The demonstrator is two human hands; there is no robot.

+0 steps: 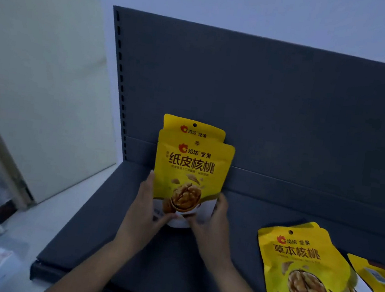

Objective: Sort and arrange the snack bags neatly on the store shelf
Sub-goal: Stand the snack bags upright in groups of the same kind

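Steadying a yellow walnut bag (190,174) upright at the centre of the frame, I grip its lower corners. My left hand (146,207) wraps the left edge with the thumb across the front, and my right hand (211,220) curls round the bottom right corner. The bag stands on the dark shelf (106,220), just in front of a second bag (193,126) of the same print that leans on the back panel (264,94).

Its long axis runs vertical, with the sealed, logo-bearing top up, the printed face toward me and the top tilted slightly back. To do this well, I judge, I should square its base against the one behind, line up the edges, and let go only once it stands by itself; the soft pouch could slump forward.

At the lower right of the frame, well apart, more yellow bags (297,266) lie flat on the shelf, face up, tops toward the back panel, not yet stood up.
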